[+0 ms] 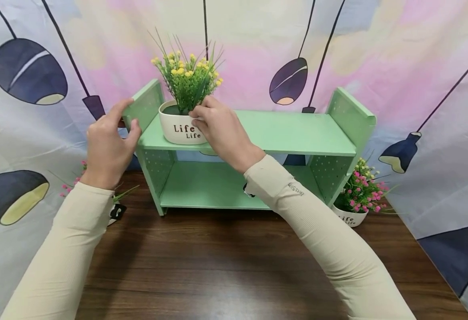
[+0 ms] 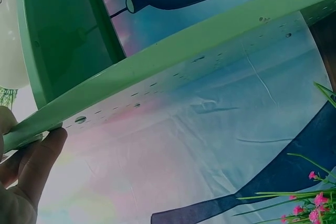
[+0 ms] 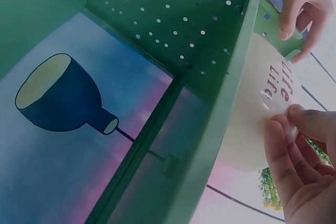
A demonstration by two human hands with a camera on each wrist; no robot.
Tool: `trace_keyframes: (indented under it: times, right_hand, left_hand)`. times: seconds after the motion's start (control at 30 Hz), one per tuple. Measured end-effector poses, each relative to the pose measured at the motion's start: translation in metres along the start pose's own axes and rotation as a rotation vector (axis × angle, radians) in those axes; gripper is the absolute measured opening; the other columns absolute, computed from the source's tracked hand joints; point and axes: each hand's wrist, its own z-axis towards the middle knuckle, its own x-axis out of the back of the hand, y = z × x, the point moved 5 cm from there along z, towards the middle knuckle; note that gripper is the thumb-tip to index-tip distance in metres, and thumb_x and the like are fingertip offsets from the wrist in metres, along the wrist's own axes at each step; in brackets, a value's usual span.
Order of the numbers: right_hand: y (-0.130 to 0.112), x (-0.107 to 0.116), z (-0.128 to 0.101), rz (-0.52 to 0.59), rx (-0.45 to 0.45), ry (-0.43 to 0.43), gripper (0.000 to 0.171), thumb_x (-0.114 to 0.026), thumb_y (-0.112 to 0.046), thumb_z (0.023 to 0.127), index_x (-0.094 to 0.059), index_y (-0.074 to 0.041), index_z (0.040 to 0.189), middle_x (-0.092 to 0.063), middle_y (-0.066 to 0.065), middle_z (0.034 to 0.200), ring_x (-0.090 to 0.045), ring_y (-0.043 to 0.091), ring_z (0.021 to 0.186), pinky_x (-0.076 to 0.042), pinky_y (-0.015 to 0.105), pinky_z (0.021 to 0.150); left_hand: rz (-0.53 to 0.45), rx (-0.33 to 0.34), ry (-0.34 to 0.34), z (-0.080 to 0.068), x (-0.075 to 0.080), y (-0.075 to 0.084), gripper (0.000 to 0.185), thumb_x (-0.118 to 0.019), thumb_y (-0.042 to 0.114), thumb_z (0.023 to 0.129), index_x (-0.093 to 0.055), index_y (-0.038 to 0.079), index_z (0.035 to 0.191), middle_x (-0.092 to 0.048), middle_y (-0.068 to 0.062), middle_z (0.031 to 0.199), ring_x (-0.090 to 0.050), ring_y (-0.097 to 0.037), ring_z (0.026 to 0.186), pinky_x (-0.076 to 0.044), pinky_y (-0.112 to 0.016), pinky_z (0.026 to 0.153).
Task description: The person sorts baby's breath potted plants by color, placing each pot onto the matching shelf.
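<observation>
Green shelf (image 1: 294,131) bears flowerpot (image 1: 179,128) just behind narrow right grip (image 1: 223,132), hold unclear; left grip (image 1: 110,144) pinches side panel (image 1: 149,103)

Backdrop cloth (image 1: 250,66): hung behind everything, printed in blurred pink, cream, pale blue and grey, with some creases
Upper left lamp print (image 1: 30,71): large, dark, tilted on a black cord, one pale stripe, cream opening
Lower left lamp print (image 1: 14,195): dark shade, yellowish opening
Middle lamp print (image 1: 289,82): smaller, dark, peach-toned opening
Right lamp print (image 1: 399,153): dark blue, hanging at a slant
Worktop (image 1: 202,266): dark brown wood grain, a soft shine near the front
Right flowers (image 1: 366,191): pink with some pale yellow, bushy
Right pot (image 1: 354,218): white, "Life" lettering partly hidden, standing on the worktop
Left flowers (image 2: 320,200): pink with long green blades, mostly hidden in the head view
</observation>
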Motion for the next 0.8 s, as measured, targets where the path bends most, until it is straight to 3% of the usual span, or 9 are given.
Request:
trace_keyframes:
  times: [0.5,0.8]
  right_hand:
    - [-0.0052,-0.003,-0.0014,0.016,0.025,0.016,0.023,-0.063,-0.012,0.106,-0.076,-0.004,0.123,-0.061,0.007,0.104,-0.066,0.015,0.096,-0.054,0.021,0.081]
    - [0.0001,-0.0041,-0.0017,0.021,0.009,0.029,0.023,-0.063,-0.012,0.106,-0.076,-0.003,0.123,-0.061,0.007,0.104,-0.067,0.015,0.096,-0.054,0.02,0.081]
  left_hand:
    - [0.016,0.009,0.004,-0.0018,0.0034,-0.0024,0.041,-0.063,0.008,0.1,-0.066,0.005,0.14,-0.074,-0.031,0.1,-0.068,-0.047,0.083,-0.045,-0.062,0.074]
    - [0.036,0.001,-0.003,-0.0001,-0.0002,0.0002,0.04,-0.063,0.009,0.1,-0.066,0.007,0.14,-0.075,-0.03,0.101,-0.069,-0.047,0.083,-0.048,-0.065,0.072]
